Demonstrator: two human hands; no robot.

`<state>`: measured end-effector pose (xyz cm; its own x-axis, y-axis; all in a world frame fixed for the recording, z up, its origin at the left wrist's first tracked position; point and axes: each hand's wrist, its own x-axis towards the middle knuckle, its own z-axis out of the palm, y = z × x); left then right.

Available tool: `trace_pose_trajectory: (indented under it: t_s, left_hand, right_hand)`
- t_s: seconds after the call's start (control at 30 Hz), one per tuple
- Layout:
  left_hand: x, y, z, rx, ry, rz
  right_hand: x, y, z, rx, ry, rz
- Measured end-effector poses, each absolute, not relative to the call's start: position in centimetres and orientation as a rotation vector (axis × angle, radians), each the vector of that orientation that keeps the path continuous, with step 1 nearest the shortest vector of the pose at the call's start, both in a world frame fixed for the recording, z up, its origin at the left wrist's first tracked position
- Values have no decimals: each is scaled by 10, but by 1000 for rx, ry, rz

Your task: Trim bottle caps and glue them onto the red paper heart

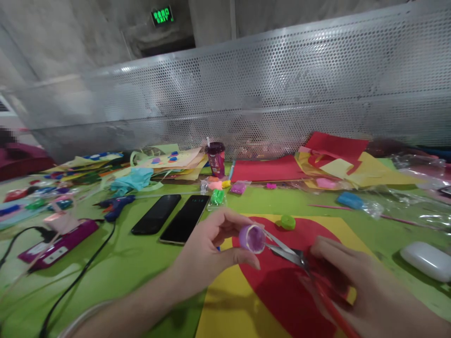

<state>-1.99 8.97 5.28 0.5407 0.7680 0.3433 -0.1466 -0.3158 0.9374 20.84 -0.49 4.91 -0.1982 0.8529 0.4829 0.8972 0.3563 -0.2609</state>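
Note:
Between the thumb and fingers of my left hand point(218, 246) is a small purple cup-shaped piece point(252, 238) with a pale rim, its hollow side facing me. My right hand point(347, 272) grips red-handled scissors point(298, 257). Their blades are parted and the tips touch or nearly touch the right side of the purple piece. Beneath both hands lies a yellow sheet point(225, 305) bearing a large red paper shape point(278, 291). A small lime-green round piece point(288, 222) rests on the red paper, just beyond the blades.
Two black phones point(157, 214) lie left of my hand. Further left are a glue gun point(116, 206) and a purple power strip point(58, 246) with cables. A drink cup point(215, 159) stands behind. A white mouse-shaped object point(427, 261) sits at right. A perforated metal panel point(264, 94) borders the back.

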Motion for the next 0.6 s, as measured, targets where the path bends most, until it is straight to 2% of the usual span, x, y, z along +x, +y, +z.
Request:
trace_pose_trajectory:
  t_s: [0.4,0.6]
  left_hand:
    - [-19,87,50,1695,554,1002]
    - [-17,85,53,1665,603,977]
  right_hand:
    - [220,-2,33,-1476,-2201,-454]
    - [221,-7,29,-1528,-2208,-428]
